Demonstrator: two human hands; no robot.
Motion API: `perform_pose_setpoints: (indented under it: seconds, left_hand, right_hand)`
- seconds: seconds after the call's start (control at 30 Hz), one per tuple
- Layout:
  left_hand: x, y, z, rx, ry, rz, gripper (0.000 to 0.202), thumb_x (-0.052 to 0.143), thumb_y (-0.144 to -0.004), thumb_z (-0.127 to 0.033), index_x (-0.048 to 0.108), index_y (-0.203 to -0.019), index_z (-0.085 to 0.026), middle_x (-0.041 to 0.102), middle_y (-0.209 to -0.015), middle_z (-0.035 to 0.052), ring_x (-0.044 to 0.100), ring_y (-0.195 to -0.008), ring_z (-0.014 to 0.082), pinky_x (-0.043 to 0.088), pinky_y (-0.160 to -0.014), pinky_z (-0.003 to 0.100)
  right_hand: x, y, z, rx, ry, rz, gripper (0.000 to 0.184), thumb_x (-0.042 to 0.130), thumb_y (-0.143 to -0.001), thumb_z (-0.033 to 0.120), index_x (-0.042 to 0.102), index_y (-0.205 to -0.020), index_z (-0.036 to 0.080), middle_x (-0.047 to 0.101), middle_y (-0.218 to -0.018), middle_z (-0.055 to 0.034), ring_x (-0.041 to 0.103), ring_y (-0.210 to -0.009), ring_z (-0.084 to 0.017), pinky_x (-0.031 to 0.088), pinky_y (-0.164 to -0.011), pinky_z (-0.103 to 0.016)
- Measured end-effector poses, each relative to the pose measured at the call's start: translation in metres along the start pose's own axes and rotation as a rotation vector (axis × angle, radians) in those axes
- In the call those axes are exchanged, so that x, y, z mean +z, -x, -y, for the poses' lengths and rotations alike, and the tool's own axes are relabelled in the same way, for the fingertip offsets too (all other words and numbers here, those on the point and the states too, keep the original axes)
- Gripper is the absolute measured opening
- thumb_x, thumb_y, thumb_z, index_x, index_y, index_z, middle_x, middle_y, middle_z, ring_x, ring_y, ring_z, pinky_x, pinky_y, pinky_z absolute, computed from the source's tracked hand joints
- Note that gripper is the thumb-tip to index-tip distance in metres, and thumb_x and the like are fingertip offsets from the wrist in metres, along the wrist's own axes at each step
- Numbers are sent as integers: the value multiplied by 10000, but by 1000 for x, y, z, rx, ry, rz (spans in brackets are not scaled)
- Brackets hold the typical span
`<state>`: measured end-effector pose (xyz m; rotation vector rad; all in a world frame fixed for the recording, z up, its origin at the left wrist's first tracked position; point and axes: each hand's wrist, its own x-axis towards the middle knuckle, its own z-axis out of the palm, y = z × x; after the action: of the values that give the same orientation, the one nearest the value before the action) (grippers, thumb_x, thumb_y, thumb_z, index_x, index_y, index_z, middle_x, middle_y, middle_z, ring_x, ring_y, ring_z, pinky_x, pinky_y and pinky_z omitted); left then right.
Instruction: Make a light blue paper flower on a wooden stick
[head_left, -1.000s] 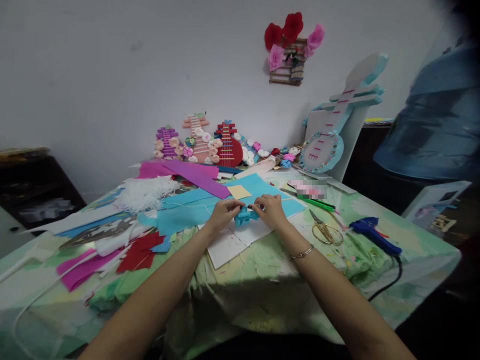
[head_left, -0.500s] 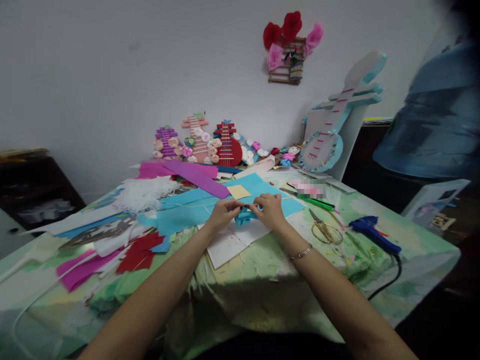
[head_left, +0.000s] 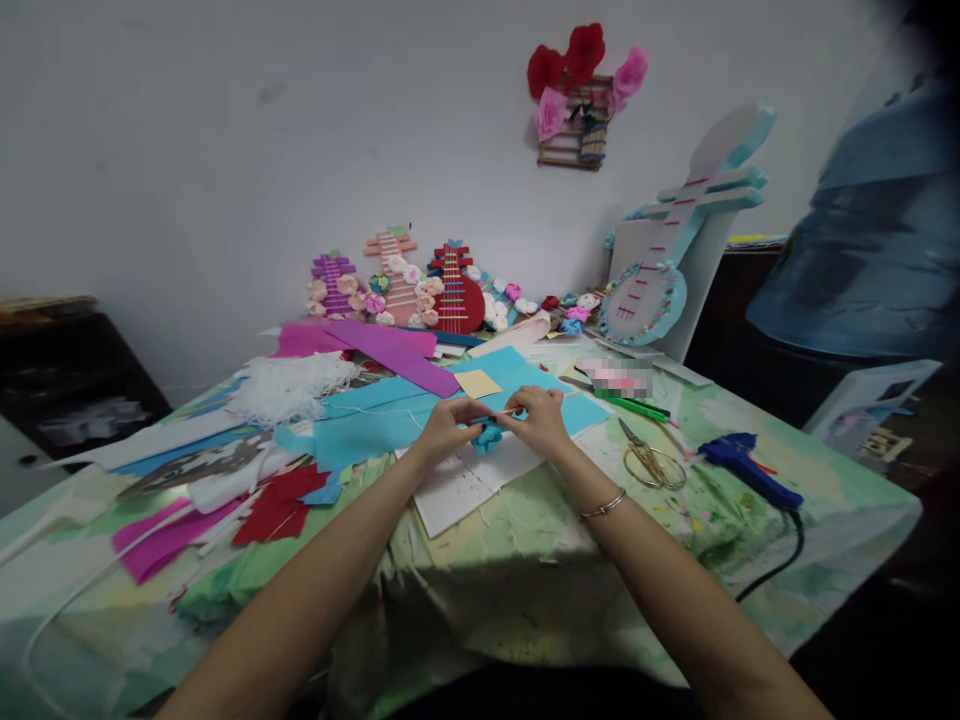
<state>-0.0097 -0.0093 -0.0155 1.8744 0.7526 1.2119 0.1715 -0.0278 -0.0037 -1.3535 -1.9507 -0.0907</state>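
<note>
Both hands meet over the middle of the table around a small crumpled piece of blue crepe paper [head_left: 487, 436]. My left hand [head_left: 450, 425] is closed, pinching its left side between thumb and fingers. From the other side, my right hand [head_left: 538, 418] is closed on a thin light stick [head_left: 574, 393], whose end sticks out to the right; its tip is close to the crepe paper. The fingers partly hide how paper and stick meet. Beneath the hands lies a white board [head_left: 454, 495], with blue crepe sheets [head_left: 375, 425] behind it.
Gold-handled scissors [head_left: 654, 466] and a blue glue gun [head_left: 750, 470] with a black cord lie to the right, near a green cutter [head_left: 637, 407]. Purple strips [head_left: 397, 360], red paper [head_left: 277, 505] and white shreds [head_left: 289, 388] spread left. Decorated lute shapes [head_left: 461, 300] stand against the wall.
The blue crepe piece has turned and looks rounder between my fingers. My right-hand fingers have shifted slightly, and more of the stick shows between the hands.
</note>
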Motion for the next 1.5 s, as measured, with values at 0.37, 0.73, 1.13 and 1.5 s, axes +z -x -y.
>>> perform_pose_setpoints:
  seconds: [0.37, 0.73, 1.13, 1.5]
  left_hand:
    - [0, 2, -4, 85, -223, -19, 200, 601, -637, -134, 690, -814, -114, 694, -744, 61, 554, -605, 109, 418, -567, 210]
    - [0, 0, -1, 72, -159, -41, 161, 632, -682, -216, 677, -807, -124, 680, -733, 52, 574, -612, 115, 437, -576, 221]
    - [-1, 1, -4, 45, -149, -38, 160, 639, -684, -245, 677, -780, -123, 676, -701, 53, 579, -612, 122, 433, -576, 220]
    - [-1, -2, 4, 44, -122, -7, 201, 651, -686, -248, 656, -837, -115, 667, -741, 58, 580, -633, 119, 435, -576, 218]
  right_hand:
    - [-1, 0, -2, -16, -64, 0, 272, 595, -764, 422, 613, -668, 168, 627, -766, -10, 518, -785, -146, 176, -739, -314]
    - [1, 1, -4, -87, -23, -27, 224, 557, -795, 388, 583, -756, 169, 616, -784, -10, 511, -745, -136, 181, -727, -305]
    - [-2, 2, -1, -143, 17, -30, 265, 532, -805, 416, 546, -721, 165, 592, -761, -10, 494, -763, -145, 170, -742, -316]
    - [3, 3, -5, -181, 49, -50, 238, 549, -794, 416, 537, -766, 180, 593, -806, -16, 486, -822, -168, 171, -790, -334]
